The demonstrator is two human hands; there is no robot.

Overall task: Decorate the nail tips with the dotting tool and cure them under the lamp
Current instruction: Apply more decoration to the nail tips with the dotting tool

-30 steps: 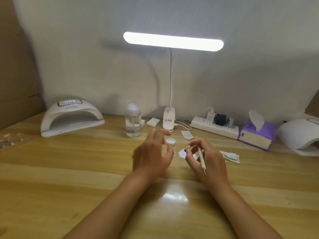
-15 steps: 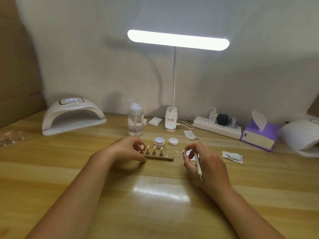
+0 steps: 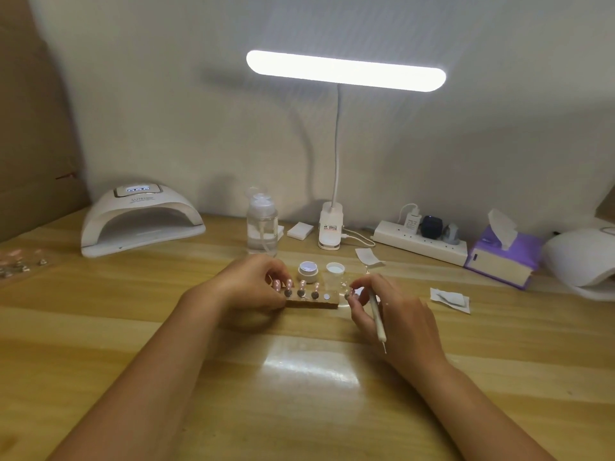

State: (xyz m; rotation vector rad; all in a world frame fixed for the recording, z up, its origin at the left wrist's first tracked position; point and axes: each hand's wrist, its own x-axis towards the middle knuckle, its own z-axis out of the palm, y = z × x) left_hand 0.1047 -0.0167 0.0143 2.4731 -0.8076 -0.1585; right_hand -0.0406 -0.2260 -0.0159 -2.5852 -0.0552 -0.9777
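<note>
Head view: left hand [image 3: 253,287] grips holder [image 3: 312,303] at its 9 o'clock end; right hand [image 3: 396,314], pinching tip [image 3: 348,295] plus tool [image 3: 377,314], could fumble the tip.

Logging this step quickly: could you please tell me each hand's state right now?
Left hand: grips the holder.
Right hand: holds the dotting tool.

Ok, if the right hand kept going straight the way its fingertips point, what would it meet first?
Probably the right end of the brown wooden nail-tip holder block, just left of the fingertips. The right hand grips the slim white dotting tool; depth is unclear.
</note>
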